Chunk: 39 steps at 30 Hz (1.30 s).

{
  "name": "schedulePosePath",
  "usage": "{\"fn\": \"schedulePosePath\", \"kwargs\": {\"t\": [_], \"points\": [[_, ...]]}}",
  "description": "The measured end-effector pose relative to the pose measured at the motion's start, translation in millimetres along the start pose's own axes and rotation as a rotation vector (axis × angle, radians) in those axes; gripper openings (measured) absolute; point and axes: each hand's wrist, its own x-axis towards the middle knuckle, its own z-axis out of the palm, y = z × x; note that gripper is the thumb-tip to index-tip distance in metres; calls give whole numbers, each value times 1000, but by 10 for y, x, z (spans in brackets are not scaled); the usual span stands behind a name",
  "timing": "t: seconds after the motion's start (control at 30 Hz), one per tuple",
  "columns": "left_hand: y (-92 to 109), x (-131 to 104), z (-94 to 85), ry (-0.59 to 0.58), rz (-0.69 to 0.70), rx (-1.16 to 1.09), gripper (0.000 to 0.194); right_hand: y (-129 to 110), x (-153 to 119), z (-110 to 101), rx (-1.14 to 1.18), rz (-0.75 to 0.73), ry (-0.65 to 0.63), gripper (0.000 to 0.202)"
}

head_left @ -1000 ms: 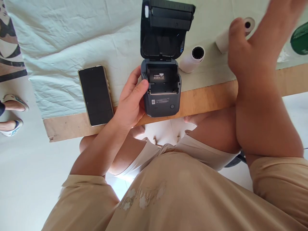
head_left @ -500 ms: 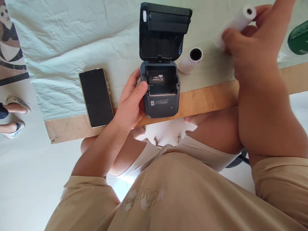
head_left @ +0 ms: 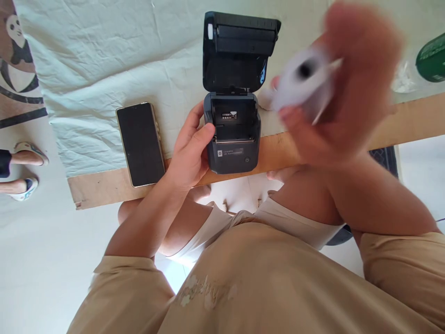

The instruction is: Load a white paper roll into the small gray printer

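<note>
My left hand grips the left side of a black label printer at the table's front edge, thumb on its rim. The printer's lid stands swung up and back, and its paper bay shows bare, with a small sticker inside. To the right, my right hand is raised and smeared by motion, its fingers closed around a white paper roll with a dark core hole. A second white roll stands beside the printer, mostly hidden behind the held roll and hand.
A smartphone with a dark screen lies left of my left hand. A green container is at the right, near crumpled clear plastic. Pale cloth covers the wooden table. Another person's feet show at far left.
My right hand has brought the paper roll left and nearer the printer, turning its core end toward me. My left hand still holds the printer; the view has shifted slightly.
</note>
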Motion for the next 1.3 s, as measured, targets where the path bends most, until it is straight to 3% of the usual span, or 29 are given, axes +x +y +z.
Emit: {"fn": "schedulePosePath", "kwargs": {"t": [0.07, 0.13, 0.2, 0.33, 0.47, 0.6, 0.73, 0.87, 0.93, 1.03, 1.1, 1.23, 1.3], "points": [[-8, -3, -24, -10, 16, 4, 43, -126, -51, 192, -190, -261, -2, 31], [0, -13, -30, -18, 17, 18, 45, -174, -41, 318, -273, -349, 24, 20], [18, -27, -20, -22, 10, 29, 46, -179, -3, 381, -351, -317, 25, 13], [45, -49, 15, -18, -16, 51, 50, -164, 50, 383, -578, -227, -32, 15], [43, -46, 33, -41, -12, 13, 53, -159, 49, 326, -612, -288, -33, 16], [26, -28, 21, -94, 20, -30, 45, -168, -14, 309, -570, -504, 72, 15], [2, -20, -35, -112, 40, 44, 51, -160, -115, 387, -477, -681, 27, 13], [-1, -39, -77, -63, 2, 160, 68, -142, -117, 335, -330, -639, 5, 15], [-1, -38, -86, -62, -3, 170, 77, -154, -79, 224, -271, -488, 34, 10], [-18, -2, -111, -135, 56, 177, 83, -201, -22, 80, -263, -150, 64, 38], [-38, 33, -142, -180, 93, 185, 86, -229, 3, 56, -229, -49, 49, 45], [-93, 84, -215, -240, 110, 216, 91, -214, 24, 113, -214, -127, 108, 27], [-122, 101, -241, -247, 125, 220, 92, -177, 25, 129, -282, -164, 60, 18]]}}
